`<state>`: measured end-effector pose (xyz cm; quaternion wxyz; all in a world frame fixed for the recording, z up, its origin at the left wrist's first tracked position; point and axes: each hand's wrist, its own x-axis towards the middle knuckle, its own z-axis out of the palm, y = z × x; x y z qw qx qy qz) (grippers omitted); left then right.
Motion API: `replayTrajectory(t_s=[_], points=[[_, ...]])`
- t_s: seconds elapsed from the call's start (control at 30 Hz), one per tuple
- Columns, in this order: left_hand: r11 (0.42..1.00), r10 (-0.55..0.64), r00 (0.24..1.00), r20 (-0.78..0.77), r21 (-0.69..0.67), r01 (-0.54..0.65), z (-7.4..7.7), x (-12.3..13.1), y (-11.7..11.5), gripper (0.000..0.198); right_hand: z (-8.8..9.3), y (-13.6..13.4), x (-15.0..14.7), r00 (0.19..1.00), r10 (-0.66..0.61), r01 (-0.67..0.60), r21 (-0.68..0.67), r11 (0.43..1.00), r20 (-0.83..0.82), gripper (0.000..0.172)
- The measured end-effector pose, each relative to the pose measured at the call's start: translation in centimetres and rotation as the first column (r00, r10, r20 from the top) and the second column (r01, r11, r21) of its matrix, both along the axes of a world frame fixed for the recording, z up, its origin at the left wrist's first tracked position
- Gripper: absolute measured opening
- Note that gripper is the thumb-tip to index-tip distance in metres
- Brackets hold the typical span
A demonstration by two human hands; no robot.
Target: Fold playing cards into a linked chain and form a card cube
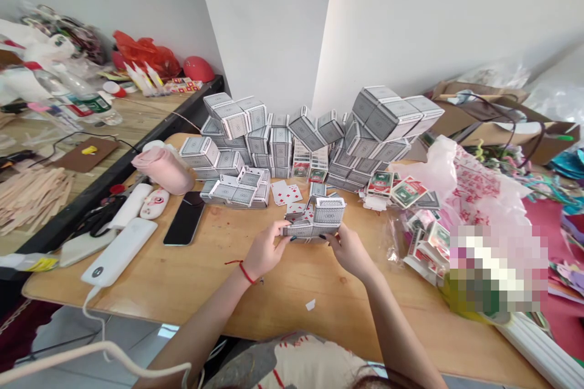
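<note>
Near the table's middle I hold a box-like piece folded from grey-backed playing cards (329, 211). My left hand (266, 250) grips its left end, thumb in front and fingers at the side. My right hand (350, 251) pinches its lower right corner. The piece has a taller block on the right and lower, partly open flaps on the left. Just behind it lie loose face-up red-suit cards (291, 194). Farther back stands a wide stack of similar folded card blocks (280, 144), rising at both sides.
At left are a phone (184, 219), a white power bank (119, 252) with a cable, and a pink rolled cloth (162, 170). Card boxes (409, 191) and plastic bags (474, 173) crowd the right side. A paper scrap (311, 304) lies near the front edge.
</note>
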<state>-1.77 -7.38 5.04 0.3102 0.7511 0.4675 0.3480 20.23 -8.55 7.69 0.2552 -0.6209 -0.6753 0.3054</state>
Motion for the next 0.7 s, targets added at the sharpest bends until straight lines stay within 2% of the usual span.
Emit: replayTrajectory(t_s=[0.47,0.7], points=[[0.995,0.031,0.997,-0.074,0.098,-0.024,-0.24,-0.08,0.19,0.031,-0.65,-0.1,-0.08,0.999,-0.005,0.005,-0.007,1.0,0.035,0.011],[0.996,0.023,0.998,-0.062,0.087,-0.017,-0.44,-0.1,0.35,0.03,-0.63,-0.08,-0.12,0.998,0.001,-0.001,0.002,1.0,0.063,0.009]])
